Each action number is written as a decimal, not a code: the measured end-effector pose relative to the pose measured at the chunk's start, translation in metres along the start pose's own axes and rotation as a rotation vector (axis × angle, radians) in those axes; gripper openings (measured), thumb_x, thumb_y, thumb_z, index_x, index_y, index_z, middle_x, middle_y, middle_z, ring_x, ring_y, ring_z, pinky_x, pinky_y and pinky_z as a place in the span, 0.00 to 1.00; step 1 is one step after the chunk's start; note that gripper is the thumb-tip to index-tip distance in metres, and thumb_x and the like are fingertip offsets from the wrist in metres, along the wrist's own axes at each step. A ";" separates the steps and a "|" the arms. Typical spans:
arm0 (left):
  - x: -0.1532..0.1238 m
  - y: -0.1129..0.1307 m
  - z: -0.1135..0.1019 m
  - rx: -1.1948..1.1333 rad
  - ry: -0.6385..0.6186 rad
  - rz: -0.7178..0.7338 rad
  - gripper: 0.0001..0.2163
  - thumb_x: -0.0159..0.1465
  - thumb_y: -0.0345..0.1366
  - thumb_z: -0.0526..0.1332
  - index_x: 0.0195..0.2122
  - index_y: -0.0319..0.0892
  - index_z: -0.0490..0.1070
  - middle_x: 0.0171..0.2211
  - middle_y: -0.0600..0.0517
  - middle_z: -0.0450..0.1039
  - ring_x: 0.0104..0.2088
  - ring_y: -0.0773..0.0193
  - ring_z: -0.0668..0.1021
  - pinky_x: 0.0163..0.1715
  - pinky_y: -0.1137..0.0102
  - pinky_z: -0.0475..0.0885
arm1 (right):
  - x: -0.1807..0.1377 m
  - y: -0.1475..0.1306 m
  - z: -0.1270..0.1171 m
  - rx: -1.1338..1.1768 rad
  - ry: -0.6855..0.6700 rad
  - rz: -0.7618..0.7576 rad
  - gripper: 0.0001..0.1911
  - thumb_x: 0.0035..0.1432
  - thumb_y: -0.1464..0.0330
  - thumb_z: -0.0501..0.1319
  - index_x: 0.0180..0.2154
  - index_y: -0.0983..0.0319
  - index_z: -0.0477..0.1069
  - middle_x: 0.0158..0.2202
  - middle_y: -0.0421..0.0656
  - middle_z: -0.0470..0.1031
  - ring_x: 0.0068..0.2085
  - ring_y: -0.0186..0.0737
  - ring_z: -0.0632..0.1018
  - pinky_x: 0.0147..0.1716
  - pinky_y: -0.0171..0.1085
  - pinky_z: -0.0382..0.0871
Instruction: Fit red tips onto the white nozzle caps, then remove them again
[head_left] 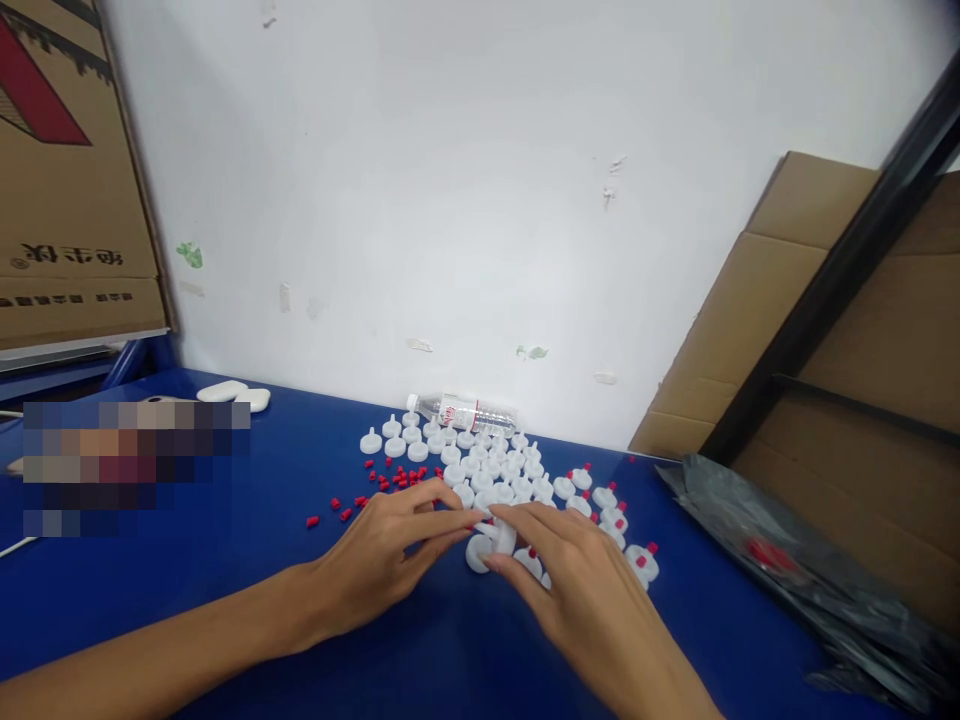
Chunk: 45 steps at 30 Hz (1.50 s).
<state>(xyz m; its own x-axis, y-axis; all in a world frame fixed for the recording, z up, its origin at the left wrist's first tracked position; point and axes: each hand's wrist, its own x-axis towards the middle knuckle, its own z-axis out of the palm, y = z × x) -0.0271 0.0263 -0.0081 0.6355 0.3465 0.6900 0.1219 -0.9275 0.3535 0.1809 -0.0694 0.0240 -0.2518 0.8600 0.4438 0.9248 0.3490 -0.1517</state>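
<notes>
Pinching the white nozzle cap (505,538) at six o'clock, our right hand (581,555) grips its wide base; fingertips of our left hand (401,535) sit at its spout (hold hidden, can't tell). Looks light, stiff, maybe slick: we'd grab the base.

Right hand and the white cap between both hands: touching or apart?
Touching: the head view shows the right hand gripping the white cap between thumb and fingers.
</notes>
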 end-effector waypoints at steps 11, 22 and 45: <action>0.003 -0.003 -0.001 -0.033 -0.038 -0.103 0.09 0.72 0.33 0.56 0.48 0.44 0.74 0.38 0.50 0.72 0.36 0.66 0.75 0.35 0.74 0.68 | 0.003 -0.009 0.002 -0.019 0.017 -0.075 0.21 0.69 0.64 0.54 0.62 0.54 0.61 0.50 0.47 0.74 0.47 0.47 0.78 0.45 0.47 0.76; -0.001 0.008 0.003 -0.220 -0.070 -0.185 0.16 0.74 0.34 0.49 0.29 0.40 0.66 0.27 0.54 0.66 0.27 0.68 0.70 0.31 0.74 0.64 | 0.002 -0.020 -0.005 0.144 -0.082 -0.062 0.23 0.70 0.66 0.52 0.65 0.51 0.56 0.45 0.45 0.69 0.40 0.40 0.77 0.38 0.40 0.75; 0.001 0.006 -0.010 0.239 -0.308 -0.032 0.05 0.66 0.32 0.56 0.32 0.42 0.69 0.29 0.52 0.70 0.29 0.64 0.72 0.26 0.69 0.60 | 0.006 -0.009 -0.012 0.177 -0.146 0.016 0.14 0.71 0.71 0.49 0.46 0.54 0.72 0.50 0.38 0.75 0.53 0.40 0.74 0.57 0.44 0.66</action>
<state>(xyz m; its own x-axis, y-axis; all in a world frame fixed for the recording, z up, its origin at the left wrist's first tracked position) -0.0332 0.0228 0.0009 0.8235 0.3508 0.4459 0.2963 -0.9362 0.1893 0.1748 -0.0719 0.0382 -0.2876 0.9064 0.3093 0.8678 0.3832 -0.3162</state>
